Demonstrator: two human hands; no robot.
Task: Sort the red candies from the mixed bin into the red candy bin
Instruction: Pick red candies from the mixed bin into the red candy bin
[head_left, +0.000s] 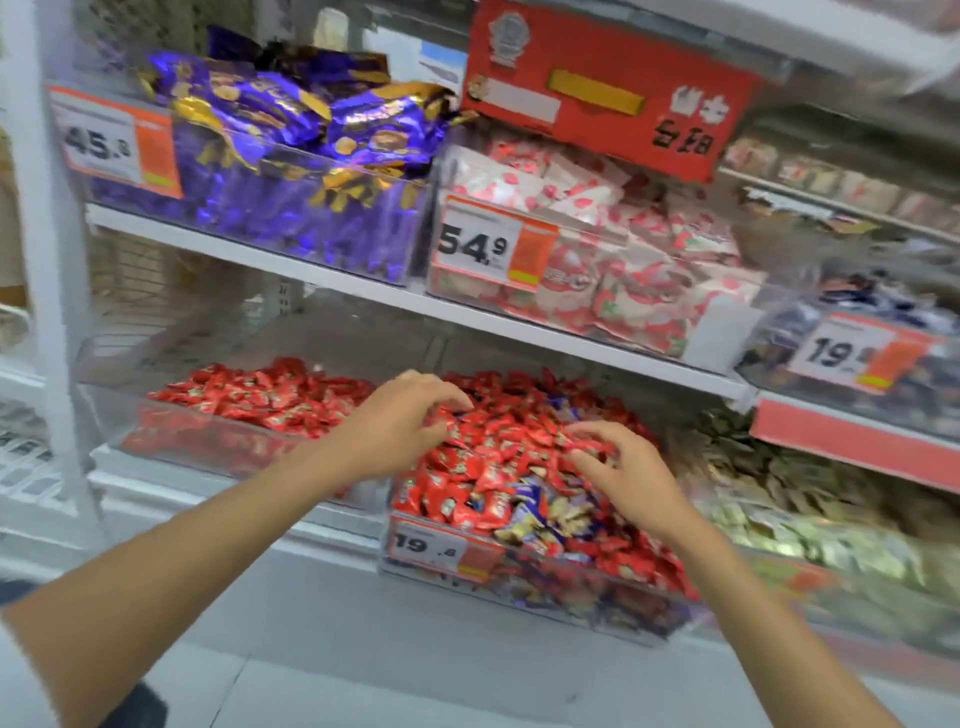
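Two hands at work, listed near to far: mixed bin (597, 608) with price tag (431, 545) on its clear front wall, blue-wrapped candies (530, 499) toward its six o'clock, red candies (498, 436) heaped toward twelve. Right hand (618, 473) at three o'clock and left hand (410, 415) at eleven, both clawed, fingertips on the heap, any pinch lost in blur. Red candy bin (208, 441) just beside at ten o'clock; best practice: lift top-layer reds only, check for blue strays, carry low

A red sign (613, 88) hangs overhead. Below it runs a white shelf board (337, 283). Left of it stands a white upright post (47, 260), and far beneath lies pale grey floor (363, 649). The shop light is bright and even.
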